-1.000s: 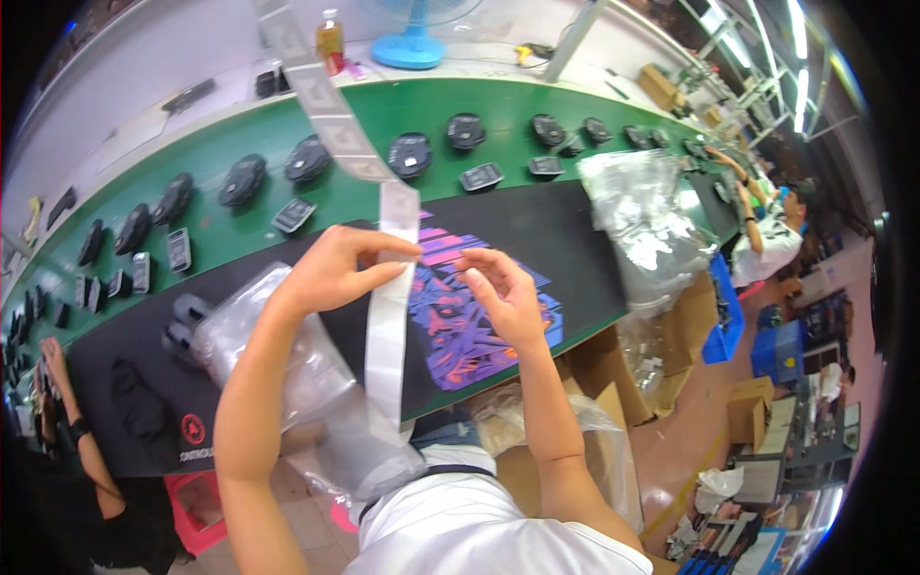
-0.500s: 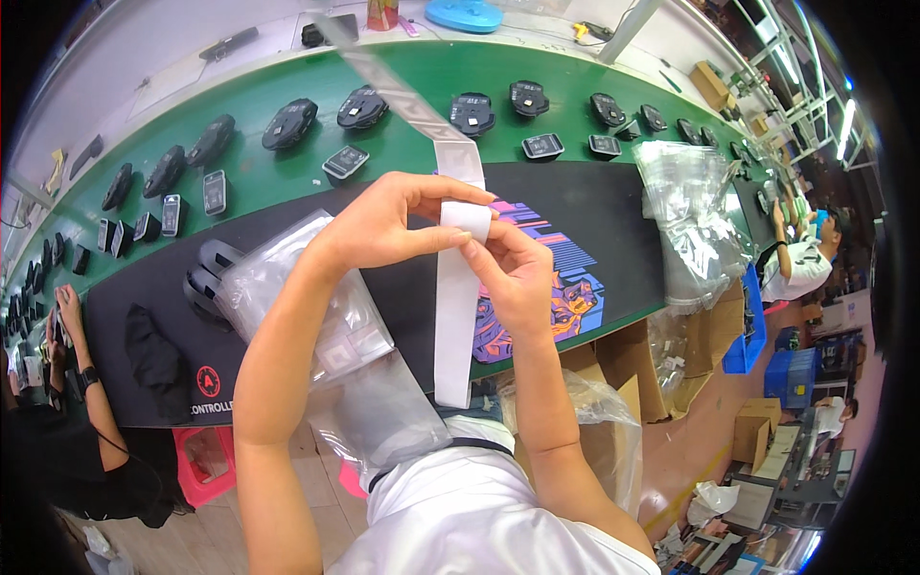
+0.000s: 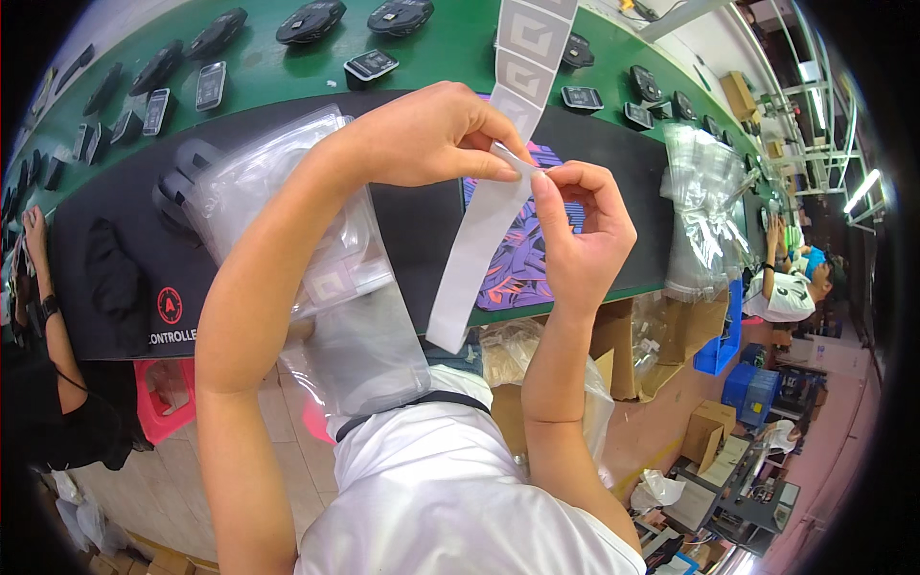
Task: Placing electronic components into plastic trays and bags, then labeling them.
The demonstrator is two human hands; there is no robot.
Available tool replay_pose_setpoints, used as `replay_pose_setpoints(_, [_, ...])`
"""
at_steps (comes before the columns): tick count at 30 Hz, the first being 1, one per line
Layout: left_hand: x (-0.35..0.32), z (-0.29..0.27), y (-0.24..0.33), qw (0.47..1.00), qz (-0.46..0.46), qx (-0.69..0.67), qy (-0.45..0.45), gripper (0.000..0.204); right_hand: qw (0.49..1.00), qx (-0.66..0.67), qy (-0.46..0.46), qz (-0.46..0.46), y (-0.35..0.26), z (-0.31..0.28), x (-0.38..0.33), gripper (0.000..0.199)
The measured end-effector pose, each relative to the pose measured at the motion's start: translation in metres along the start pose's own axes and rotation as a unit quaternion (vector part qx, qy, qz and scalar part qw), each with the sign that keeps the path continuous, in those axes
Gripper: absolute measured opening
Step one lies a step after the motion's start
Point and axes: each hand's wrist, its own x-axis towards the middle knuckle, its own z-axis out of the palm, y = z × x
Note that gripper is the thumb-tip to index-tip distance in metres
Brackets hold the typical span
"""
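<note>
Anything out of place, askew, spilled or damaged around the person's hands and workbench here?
Mildly odd: the clear plastic bags left of centre lie askew, overhanging the near edge of the black mat. The label strip bends where the left hand and right hand pinch it, probably just handling. No spill or damage is evident.

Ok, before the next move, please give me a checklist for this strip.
1. Left grip on the sticker strip: ok, pinching it.
2. Right grip closed on it: cannot tell, at the strip's edge.
3. Printed squares visible on the upper length: ok.
4. Any square peeled free: cannot tell, the grips hide that spot.
5. Clear bags wholly on the table: not ok, overhanging the near edge.
</note>
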Motion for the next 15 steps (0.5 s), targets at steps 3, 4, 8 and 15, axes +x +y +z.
replay_pose_setpoints(3, [0.0,0.001,-0.003,1.0,0.022,0.013,-0.003,0.03,1.0,-0.005,-0.008,0.022,-0.001,0.0,-0.002,0.015])
replay_pose_setpoints(4, [-0.001,0.001,-0.004,0.999,0.038,0.019,-0.005,0.031,1.0,-0.002,-0.012,0.021,-0.002,0.0,-0.003,0.015])
replay_pose_setpoints(8, [-0.008,-0.001,0.002,0.999,0.012,0.003,-0.036,0.043,0.997,-0.048,-0.021,-0.064,-0.005,0.001,-0.005,0.012])
replay_pose_setpoints(15, [0.009,0.004,0.002,0.992,-0.03,-0.116,0.042,0.1,0.971,0.23,0.038,-0.06,-0.047,-0.003,-0.05,0.015])
